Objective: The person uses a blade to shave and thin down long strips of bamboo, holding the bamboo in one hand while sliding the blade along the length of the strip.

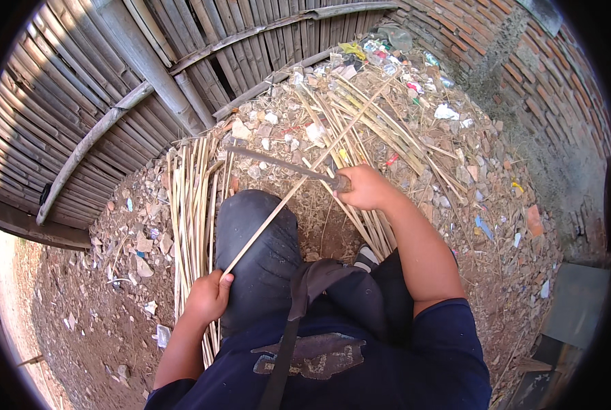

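Observation:
My left hand (208, 295) is closed on the near end of a long, pale bamboo strip (270, 221), thumb on top. The strip slants up and away over my dark-trousered knee (251, 219), toward the far right. My right hand (365, 188) grips the short handle of a long knife (278, 162), its dull, worn blade reaching left. Blade and strip cross just left of the right hand; whether they touch I cannot tell. Beside my left leg lies a bundle of split bamboo strips (190, 205). More strips (377, 123) lie loosely beyond my right hand and beneath it.
A bamboo-slat wall (66, 102) runs along the left and back. To the right rises a brick wall (551, 75). Stones, shavings and scraps cover the dirt ground (455, 273). Plastic litter (394, 58) is heaped in the far corner. A grey panel (578, 304) stands at the right.

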Motion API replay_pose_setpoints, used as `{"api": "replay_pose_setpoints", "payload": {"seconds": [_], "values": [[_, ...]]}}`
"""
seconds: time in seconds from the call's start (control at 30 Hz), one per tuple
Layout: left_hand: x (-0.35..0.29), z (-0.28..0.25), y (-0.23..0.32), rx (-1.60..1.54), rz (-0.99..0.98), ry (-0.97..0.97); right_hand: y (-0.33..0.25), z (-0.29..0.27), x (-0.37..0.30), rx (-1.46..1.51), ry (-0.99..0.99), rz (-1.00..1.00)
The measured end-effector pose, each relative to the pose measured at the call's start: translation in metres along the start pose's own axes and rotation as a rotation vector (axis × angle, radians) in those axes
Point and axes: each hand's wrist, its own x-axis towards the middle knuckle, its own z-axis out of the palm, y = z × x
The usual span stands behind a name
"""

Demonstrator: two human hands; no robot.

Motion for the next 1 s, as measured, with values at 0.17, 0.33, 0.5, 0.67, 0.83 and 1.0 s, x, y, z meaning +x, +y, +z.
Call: {"api": "replay_pose_setpoints", "payload": {"seconds": [0.17, 0.33, 0.5, 0.67, 0.83, 1.0], "values": [[0.000, -0.005, 0.008, 0.058, 0.012, 0.030, 0.036, 0.002, 0.005, 0.118, 0.221, 0.113], [0.000, 0.006, -0.002, 0.067, 0.025, 0.034, 0.004, 0.005, 0.000, -0.070, 0.006, -0.036], [0.003, 0.004, 0.003, 0.058, 0.029, 0.042, 0.004, 0.008, 0.000, 0.005, 0.060, 0.041], [-0.003, 0.001, -0.002, 0.025, 0.055, 0.048, -0.034, 0.005, -0.015, -0.270, 0.003, -0.067], [0.010, 0.001, 0.003, 0.045, 0.083, 0.060, 0.023, -0.004, 0.002, 0.173, 0.128, 0.145], [-0.004, 0.002, -0.001, 0.038, 0.029, 0.036, -0.015, 0.001, -0.013, -0.088, 0.097, 0.007]]}}
